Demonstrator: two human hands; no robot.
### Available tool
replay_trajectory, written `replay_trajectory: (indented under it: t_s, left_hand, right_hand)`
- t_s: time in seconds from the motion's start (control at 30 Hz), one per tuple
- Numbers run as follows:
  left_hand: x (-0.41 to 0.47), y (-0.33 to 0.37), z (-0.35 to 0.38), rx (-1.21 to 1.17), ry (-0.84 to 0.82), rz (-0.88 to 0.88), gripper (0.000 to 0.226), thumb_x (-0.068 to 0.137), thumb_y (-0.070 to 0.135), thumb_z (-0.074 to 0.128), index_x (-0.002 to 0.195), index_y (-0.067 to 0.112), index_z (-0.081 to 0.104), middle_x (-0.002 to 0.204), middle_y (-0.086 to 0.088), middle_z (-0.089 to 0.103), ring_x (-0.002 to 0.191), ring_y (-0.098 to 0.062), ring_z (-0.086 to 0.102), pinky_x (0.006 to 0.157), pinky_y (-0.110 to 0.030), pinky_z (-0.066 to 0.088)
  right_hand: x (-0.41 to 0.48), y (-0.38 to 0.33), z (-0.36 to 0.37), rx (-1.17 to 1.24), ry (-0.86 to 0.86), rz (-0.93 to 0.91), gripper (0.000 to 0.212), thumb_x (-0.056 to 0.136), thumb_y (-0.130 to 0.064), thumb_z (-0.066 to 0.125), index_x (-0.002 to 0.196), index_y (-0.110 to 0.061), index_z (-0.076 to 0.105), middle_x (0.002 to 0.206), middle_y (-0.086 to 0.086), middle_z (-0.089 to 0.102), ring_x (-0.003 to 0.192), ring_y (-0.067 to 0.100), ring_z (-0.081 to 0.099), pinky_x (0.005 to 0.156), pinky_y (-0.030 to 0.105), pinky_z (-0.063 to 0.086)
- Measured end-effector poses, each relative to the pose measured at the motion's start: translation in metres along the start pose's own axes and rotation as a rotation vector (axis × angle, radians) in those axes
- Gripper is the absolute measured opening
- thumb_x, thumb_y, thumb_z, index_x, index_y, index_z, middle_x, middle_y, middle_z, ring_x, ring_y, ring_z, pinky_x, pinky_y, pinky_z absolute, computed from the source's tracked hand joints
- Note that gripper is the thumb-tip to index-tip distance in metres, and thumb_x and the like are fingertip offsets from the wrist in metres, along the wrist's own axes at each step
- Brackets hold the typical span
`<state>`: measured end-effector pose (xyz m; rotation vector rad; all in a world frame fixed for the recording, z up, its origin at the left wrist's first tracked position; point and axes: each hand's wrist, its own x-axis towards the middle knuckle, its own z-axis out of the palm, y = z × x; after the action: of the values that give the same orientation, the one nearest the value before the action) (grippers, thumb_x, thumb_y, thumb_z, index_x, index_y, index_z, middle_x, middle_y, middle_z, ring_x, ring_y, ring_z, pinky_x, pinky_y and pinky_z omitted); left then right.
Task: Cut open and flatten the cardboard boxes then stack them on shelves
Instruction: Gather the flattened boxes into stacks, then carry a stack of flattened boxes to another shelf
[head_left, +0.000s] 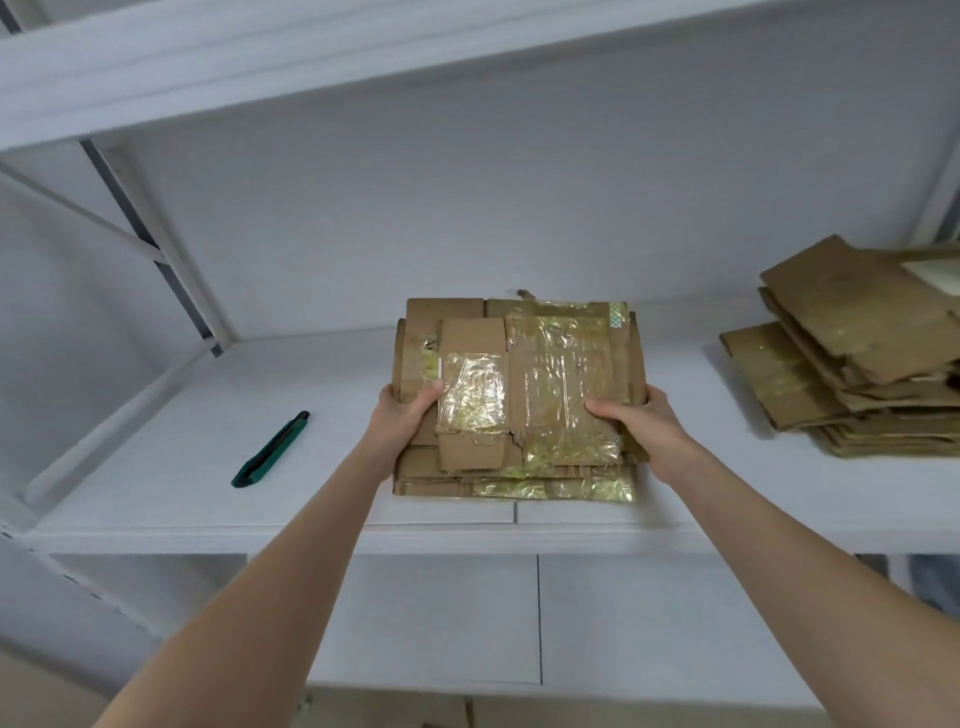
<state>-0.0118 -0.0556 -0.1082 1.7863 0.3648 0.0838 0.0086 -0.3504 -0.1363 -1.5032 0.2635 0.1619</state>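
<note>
Side stack (852, 364) cut off (right edge); underside hidden.

wall (467, 208): white, plain, at back | beige surface (31, 696): lower left corner | grey-blue patch (932, 582): blurred, lower right

The shelving unit is white throughout. The middle shelf (130, 493) runs the full width of the view, with a short joint (515, 512) in its near edge at centre. The upper shelf (311, 57) spans overhead, sloping from lower left to upper right in the view. The back wall (467, 197) between the two is plain white.

At far left, a slanted post (169, 244) stands beside a dark gap, and a diagonal brace (78, 215) meets it. A second post (943, 192) rises at far right.

Below the middle shelf, flat white panels (441, 618) are divided by a thin vertical seam (538, 618). A tan surface (36, 696) shows at near left; whether it is floor cannot be told.

Lighting is soft and even; its source is out of view.
</note>
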Motion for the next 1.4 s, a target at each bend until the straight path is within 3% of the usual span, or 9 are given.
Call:
replay_trajectory:
  t_s: [0.23, 0.33, 0.43, 0.53, 0.8, 0.9, 1.0, 1.23, 1.4]
  left_hand:
    - [-0.02, 0.002, 0.022, 0.032, -0.071, 0.113, 0.069, 0.078, 0.048, 0.075, 0.131, 0.012, 0.047, 0.114, 0.001, 0.064, 0.095, -0.011, 0.064, 0.071, -0.025, 0.051]
    - [-0.037, -0.002, 0.034, 0.015, -0.068, 0.118, 0.074, 0.072, 0.051, 0.079, 0.123, 0.008, 0.046, 0.108, 0.004, 0.063, 0.097, -0.014, 0.063, 0.087, -0.032, 0.051]
    - [-0.06, -0.007, 0.046, 0.008, -0.102, 0.138, 0.058, 0.08, 0.038, 0.076, 0.119, 0.016, 0.04, 0.101, 0.008, 0.059, 0.093, -0.013, 0.06, 0.085, -0.031, 0.048]
    - [-0.079, -0.011, 0.062, 0.0, -0.171, 0.135, 0.072, 0.076, 0.043, 0.079, 0.13, 0.011, 0.043, 0.116, 0.0, 0.062, 0.103, -0.018, 0.063, 0.091, -0.036, 0.052]
    - [-0.126, -0.005, 0.127, 0.038, -0.368, 0.133, 0.085, 0.059, 0.058, 0.084, 0.126, 0.014, 0.055, 0.113, -0.001, 0.068, 0.1, -0.019, 0.067, 0.091, -0.041, 0.055]
    - [-0.147, -0.002, 0.164, 0.055, -0.402, 0.14, 0.064, 0.072, 0.048, 0.081, 0.12, 0.014, 0.056, 0.11, -0.001, 0.068, 0.099, -0.019, 0.067, 0.09, -0.039, 0.055]
    - [-0.169, 0.0, 0.205, 0.067, -0.414, 0.14, 0.066, 0.072, 0.047, 0.08, 0.123, 0.012, 0.056, 0.11, -0.002, 0.068, 0.097, -0.018, 0.067, 0.086, -0.035, 0.055]
    - [-0.24, 0.005, 0.312, 0.073, -0.41, 0.124, 0.061, 0.072, 0.046, 0.08, 0.118, 0.011, 0.061, 0.105, -0.003, 0.071, 0.094, -0.019, 0.069, 0.079, -0.032, 0.056]
    - [-0.287, 0.023, 0.386, 0.047, -0.387, 0.092, 0.071, 0.069, 0.05, 0.082, 0.121, 0.011, 0.055, 0.109, -0.002, 0.068, 0.093, -0.017, 0.067, 0.078, -0.033, 0.055]
  right_hand:
    - [-0.044, 0.015, -0.031, 0.064, 0.113, -0.082, 0.078, 0.065, -0.021, 0.09, 0.13, -0.013, 0.048, 0.107, 0.004, 0.069, 0.092, 0.015, 0.069, 0.078, 0.028, 0.053]
    - [-0.073, 0.021, -0.042, 0.105, 0.166, -0.103, 0.078, 0.067, -0.016, 0.088, 0.132, -0.01, 0.046, 0.106, 0.004, 0.069, 0.087, 0.012, 0.069, 0.073, 0.024, 0.052]
    - [-0.107, 0.027, -0.054, 0.121, 0.232, -0.097, 0.074, 0.07, -0.013, 0.086, 0.132, -0.012, 0.046, 0.103, 0.001, 0.069, 0.082, 0.009, 0.068, 0.067, 0.023, 0.05]
    - [-0.138, 0.038, -0.073, 0.153, 0.29, -0.079, 0.072, 0.072, -0.012, 0.085, 0.131, -0.014, 0.044, 0.103, 0.0, 0.067, 0.083, 0.009, 0.066, 0.067, 0.024, 0.05]
    - [-0.2, 0.058, -0.146, 0.173, 0.444, -0.061, 0.074, 0.071, -0.015, 0.086, 0.132, -0.015, 0.044, 0.111, 0.003, 0.066, 0.093, 0.015, 0.066, 0.076, 0.028, 0.052]
    - [-0.215, 0.066, -0.183, 0.193, 0.475, -0.064, 0.071, 0.07, -0.015, 0.086, 0.127, -0.015, 0.044, 0.109, 0.002, 0.065, 0.097, 0.017, 0.065, 0.09, 0.037, 0.052]
    - [-0.226, 0.076, -0.227, 0.223, 0.479, -0.055, 0.082, 0.068, -0.017, 0.088, 0.135, -0.015, 0.041, 0.115, 0.003, 0.064, 0.103, 0.021, 0.065, 0.099, 0.044, 0.049]
    - [-0.25, 0.089, -0.351, 0.203, 0.474, -0.023, 0.085, 0.069, -0.02, 0.087, 0.137, -0.014, 0.037, 0.112, 0.002, 0.063, 0.096, 0.019, 0.066, 0.092, 0.039, 0.052]
    - [-0.269, 0.075, -0.437, 0.183, 0.48, -0.039, 0.083, 0.072, -0.02, 0.085, 0.139, -0.015, 0.037, 0.104, -0.002, 0.063, 0.088, 0.013, 0.065, 0.068, 0.027, 0.05]
